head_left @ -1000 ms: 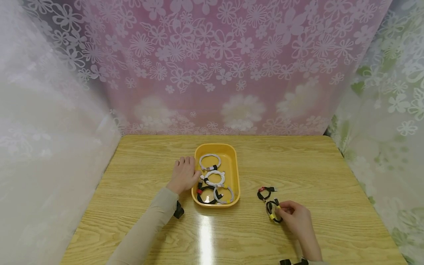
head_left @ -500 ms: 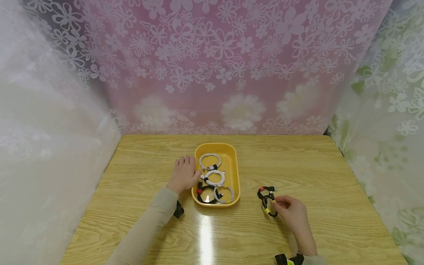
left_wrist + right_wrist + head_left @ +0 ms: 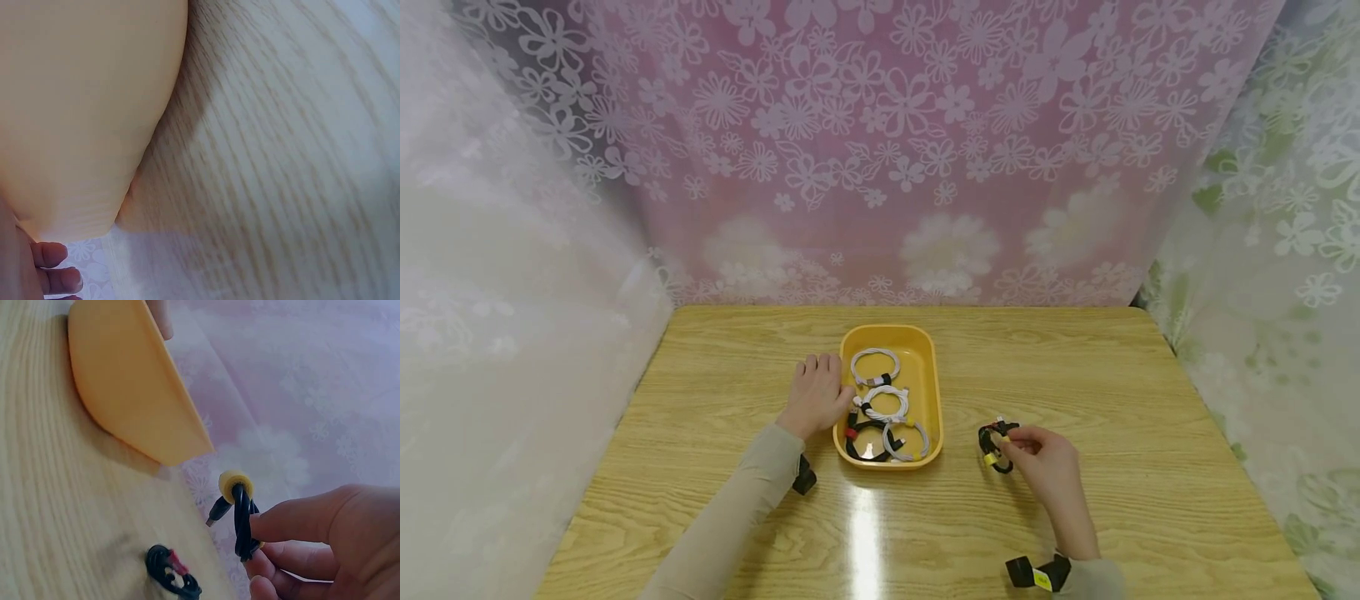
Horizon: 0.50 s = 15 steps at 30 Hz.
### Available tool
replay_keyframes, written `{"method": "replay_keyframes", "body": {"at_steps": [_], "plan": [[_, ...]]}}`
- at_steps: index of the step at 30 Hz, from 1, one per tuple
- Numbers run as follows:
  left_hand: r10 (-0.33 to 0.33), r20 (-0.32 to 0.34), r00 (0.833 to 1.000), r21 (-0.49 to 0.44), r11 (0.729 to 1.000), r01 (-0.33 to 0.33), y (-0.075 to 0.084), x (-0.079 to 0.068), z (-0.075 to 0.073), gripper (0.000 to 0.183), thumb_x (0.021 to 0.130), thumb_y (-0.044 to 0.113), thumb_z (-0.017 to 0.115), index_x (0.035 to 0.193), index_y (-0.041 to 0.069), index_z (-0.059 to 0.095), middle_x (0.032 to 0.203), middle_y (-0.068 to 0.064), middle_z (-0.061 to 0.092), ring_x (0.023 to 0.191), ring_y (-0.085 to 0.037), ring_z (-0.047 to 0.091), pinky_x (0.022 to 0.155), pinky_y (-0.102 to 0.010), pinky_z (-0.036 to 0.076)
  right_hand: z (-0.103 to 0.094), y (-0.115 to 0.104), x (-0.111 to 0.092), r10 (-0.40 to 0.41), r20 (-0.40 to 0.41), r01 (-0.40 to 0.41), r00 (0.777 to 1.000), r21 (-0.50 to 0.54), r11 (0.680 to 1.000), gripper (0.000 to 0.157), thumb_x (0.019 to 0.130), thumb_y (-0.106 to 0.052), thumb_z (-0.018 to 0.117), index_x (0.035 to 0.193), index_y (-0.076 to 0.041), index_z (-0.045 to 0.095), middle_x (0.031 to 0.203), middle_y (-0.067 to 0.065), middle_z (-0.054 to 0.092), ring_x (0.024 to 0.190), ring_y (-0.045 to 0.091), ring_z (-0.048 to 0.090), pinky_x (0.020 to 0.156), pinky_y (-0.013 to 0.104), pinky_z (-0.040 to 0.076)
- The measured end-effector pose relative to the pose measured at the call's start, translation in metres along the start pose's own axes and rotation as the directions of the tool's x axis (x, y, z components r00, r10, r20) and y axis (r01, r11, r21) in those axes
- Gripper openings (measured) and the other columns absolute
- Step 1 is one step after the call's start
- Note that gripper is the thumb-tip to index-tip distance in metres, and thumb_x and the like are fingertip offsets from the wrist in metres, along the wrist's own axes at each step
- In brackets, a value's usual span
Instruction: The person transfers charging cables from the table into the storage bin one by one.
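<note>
In the head view, my left hand (image 3: 816,396) holds the left rim of a yellow tray (image 3: 935,400), its thumb over the edge. The tray's outer wall (image 3: 81,112) fills much of the left wrist view, with fingertips (image 3: 62,280) at the lower left. To the tray's right, my right hand (image 3: 1048,462) pinches a coiled black cable with yellow ties (image 3: 242,519) between thumb and fingers. Its plug points away from the hand. Another coiled black cable, with a red tie (image 3: 172,572), lies on the table below it; the held coil partly hides it in the head view.
Inside the tray lie a white cable coil with a black tie (image 3: 876,352), another white coil (image 3: 887,417), a grey coil with yellow ties (image 3: 927,442) and a black coil with a red tie (image 3: 852,432). Flowered curtains (image 3: 925,167) surround the wooden table (image 3: 722,350).
My right hand has moved left and away from me with the yellow-tied black cable, which now overlaps the red-tied one in the head view. The left hand and tray have stayed put.
</note>
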State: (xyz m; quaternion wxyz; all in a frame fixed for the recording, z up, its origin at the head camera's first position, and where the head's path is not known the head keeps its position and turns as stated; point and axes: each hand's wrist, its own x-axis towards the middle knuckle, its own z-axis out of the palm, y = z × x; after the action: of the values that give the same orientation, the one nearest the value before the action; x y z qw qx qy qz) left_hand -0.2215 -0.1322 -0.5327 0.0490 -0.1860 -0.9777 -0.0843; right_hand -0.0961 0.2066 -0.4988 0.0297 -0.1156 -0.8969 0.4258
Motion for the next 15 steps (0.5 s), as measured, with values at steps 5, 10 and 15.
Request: {"method": "replay_keyframes", "body": {"at_steps": [5,10,15], "plan": [[-0.005,0.008,1.000,0.001,1.000,0.005,0.000,0.000,0.000,0.020,0.093,0.023,0.049,0.086,0.009,0.037,0.085,-0.008,0.035,0.078,-0.029,0.033,0.072,-0.038,0.024,0.002,-0.011,0.005,-0.006,0.000,0.006,1.000,0.017,1.000,0.020,0.086,-0.014,0.075,0.098,0.001,0.073,0.082,0.007,0.067,0.073,0.018,0.054,0.059,0.026,0.044],[-0.004,0.003,1.000,-0.002,1.000,0.004,-0.001,0.000,0.002,0.019,0.093,0.023,0.048,0.086,0.009,0.037,0.085,-0.009,0.036,0.078,-0.029,0.033,0.072,-0.038,0.024,0.006,-0.023,0.010,-0.026,-0.009,0.026,1.000,0.054,0.998,0.021,0.085,-0.014,0.075,0.098,0.002,0.073,0.082,0.008,0.067,0.071,0.017,0.056,0.058,0.025,0.044],[-0.001,0.001,1.000,-0.009,1.000,0.001,-0.001,0.000,0.002,0.020,0.094,0.024,0.049,0.087,0.009,0.037,0.085,-0.009,0.036,0.078,-0.029,0.033,0.071,-0.038,0.024,0.009,-0.033,0.016,-0.036,-0.022,0.037,0.999,0.063,0.997,0.021,0.085,-0.013,0.075,0.099,0.002,0.074,0.082,0.008,0.068,0.071,0.017,0.056,0.057,0.025,0.044]]}}
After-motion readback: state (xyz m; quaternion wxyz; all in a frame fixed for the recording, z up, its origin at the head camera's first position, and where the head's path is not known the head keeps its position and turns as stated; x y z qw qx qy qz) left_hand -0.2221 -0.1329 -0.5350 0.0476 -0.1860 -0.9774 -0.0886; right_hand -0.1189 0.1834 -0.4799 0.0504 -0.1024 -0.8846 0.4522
